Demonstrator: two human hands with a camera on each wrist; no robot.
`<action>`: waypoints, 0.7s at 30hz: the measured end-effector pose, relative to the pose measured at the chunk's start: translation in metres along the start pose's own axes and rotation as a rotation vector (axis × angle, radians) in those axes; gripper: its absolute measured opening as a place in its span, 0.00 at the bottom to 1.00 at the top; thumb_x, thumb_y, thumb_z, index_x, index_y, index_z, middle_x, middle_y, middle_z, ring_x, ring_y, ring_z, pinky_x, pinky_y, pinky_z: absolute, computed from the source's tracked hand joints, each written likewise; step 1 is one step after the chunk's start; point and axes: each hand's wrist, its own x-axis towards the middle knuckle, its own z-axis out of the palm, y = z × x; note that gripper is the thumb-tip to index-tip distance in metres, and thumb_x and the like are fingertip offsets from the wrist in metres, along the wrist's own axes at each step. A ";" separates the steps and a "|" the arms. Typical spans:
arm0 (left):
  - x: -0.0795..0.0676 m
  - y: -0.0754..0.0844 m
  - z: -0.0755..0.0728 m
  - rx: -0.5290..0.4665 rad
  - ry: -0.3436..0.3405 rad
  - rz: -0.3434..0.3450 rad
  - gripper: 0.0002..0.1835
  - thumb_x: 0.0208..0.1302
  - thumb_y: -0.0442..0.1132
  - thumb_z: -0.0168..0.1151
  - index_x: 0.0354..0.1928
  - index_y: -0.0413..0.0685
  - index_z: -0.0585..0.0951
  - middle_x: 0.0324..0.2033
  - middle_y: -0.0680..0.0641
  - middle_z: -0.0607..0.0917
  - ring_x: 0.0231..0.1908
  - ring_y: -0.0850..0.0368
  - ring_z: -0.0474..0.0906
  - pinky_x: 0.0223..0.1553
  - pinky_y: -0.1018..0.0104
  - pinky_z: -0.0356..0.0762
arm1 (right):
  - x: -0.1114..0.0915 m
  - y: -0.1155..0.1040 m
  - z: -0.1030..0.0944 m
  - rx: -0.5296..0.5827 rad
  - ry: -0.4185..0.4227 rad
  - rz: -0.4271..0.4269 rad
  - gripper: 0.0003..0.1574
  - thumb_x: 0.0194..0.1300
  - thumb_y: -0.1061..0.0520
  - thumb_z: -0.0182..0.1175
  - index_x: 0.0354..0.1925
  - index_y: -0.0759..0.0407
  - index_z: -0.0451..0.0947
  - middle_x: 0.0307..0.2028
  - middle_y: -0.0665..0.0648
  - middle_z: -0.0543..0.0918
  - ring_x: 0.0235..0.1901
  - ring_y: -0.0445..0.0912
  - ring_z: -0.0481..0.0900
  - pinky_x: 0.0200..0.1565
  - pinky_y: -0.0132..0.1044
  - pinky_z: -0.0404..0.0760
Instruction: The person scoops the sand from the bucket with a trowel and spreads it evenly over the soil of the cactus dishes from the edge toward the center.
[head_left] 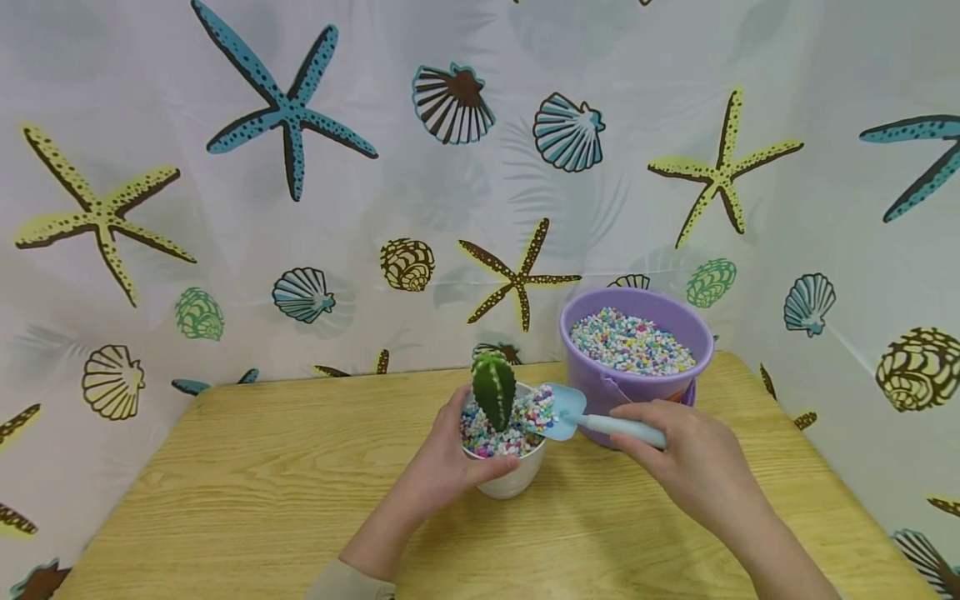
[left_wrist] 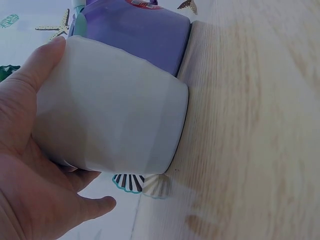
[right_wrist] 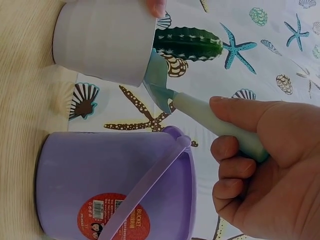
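A white pot [head_left: 510, 482] stands on the wooden table, holding a green cactus [head_left: 493, 392] and small multicoloured pebbles [head_left: 480, 433]. My left hand [head_left: 452, 457] grips the pot from its left side, thumb along the near rim, as the left wrist view also shows around the pot wall [left_wrist: 110, 105]. My right hand [head_left: 693, 454] holds a light blue trowel [head_left: 567, 412] by its handle [right_wrist: 200, 112], fingers curled round it. The trowel's blade, carrying pebbles, tips over the pot's right rim beside the cactus.
Just right of and behind the pot stands a purple bucket [head_left: 603, 400], well filled with the same pebbles [head_left: 630, 342]. Its purple handle [right_wrist: 145, 185] hangs down the side across a red label [right_wrist: 115, 217]. A patterned curtain [head_left: 360, 200] borders the wooden table [head_left: 300, 483] behind and right.
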 end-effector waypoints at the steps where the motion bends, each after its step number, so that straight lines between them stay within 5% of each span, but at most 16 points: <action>1: 0.000 0.000 0.000 -0.001 0.001 0.001 0.70 0.57 0.58 0.88 0.89 0.46 0.50 0.81 0.32 0.61 0.78 0.33 0.63 0.78 0.33 0.62 | 0.000 0.000 0.000 -0.003 0.005 -0.010 0.12 0.71 0.50 0.78 0.52 0.43 0.93 0.45 0.42 0.92 0.38 0.42 0.84 0.40 0.46 0.82; 21: -0.004 0.007 0.008 -0.036 0.075 0.002 0.66 0.56 0.54 0.89 0.87 0.48 0.56 0.77 0.32 0.66 0.74 0.34 0.69 0.76 0.34 0.67 | -0.003 -0.004 0.002 -0.117 0.094 -0.119 0.14 0.70 0.51 0.79 0.53 0.44 0.93 0.41 0.43 0.91 0.35 0.40 0.83 0.34 0.44 0.82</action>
